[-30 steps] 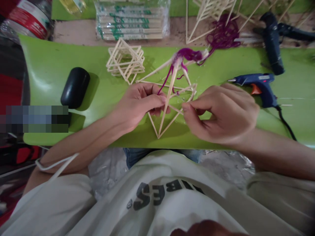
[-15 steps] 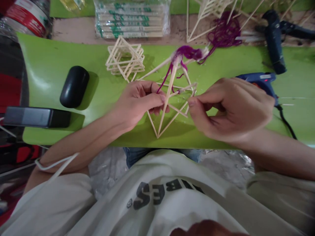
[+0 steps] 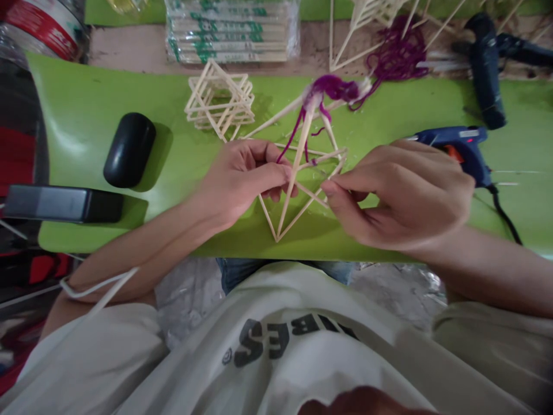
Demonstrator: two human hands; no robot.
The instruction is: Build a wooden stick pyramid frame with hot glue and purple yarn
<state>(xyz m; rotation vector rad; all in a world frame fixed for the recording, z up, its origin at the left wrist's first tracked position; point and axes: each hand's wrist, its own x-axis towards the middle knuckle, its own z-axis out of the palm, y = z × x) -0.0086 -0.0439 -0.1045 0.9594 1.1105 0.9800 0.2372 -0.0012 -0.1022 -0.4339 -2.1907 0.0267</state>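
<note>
A frame of wooden sticks [image 3: 283,216] stands in front of me, purple yarn [image 3: 330,86] wrapped round its top joint. Within it is a small triangle of sticks [image 3: 322,157], with a strand of the yarn tied to its upper side. My left hand [image 3: 248,181] pinches the triangle's left corner between thumb and fingers, close behind an upright stick. The thumb and forefinger of my right hand [image 3: 401,193] are pinched together at the triangle's right side; what lies between them, if anything, is too small to make out.
A woven stick star shape [image 3: 220,101] lies behind my left hand. A blue glue gun [image 3: 455,147] with a lit red light rests beyond my right hand. Also around are a black rounded case [image 3: 130,150], a black box [image 3: 64,204], packed sticks [image 3: 233,34] and a yarn tangle [image 3: 400,52].
My right hand has shifted slightly left and down along the triangle's right side, fingers still pinched. My left hand and the stick frame stay almost still.
</note>
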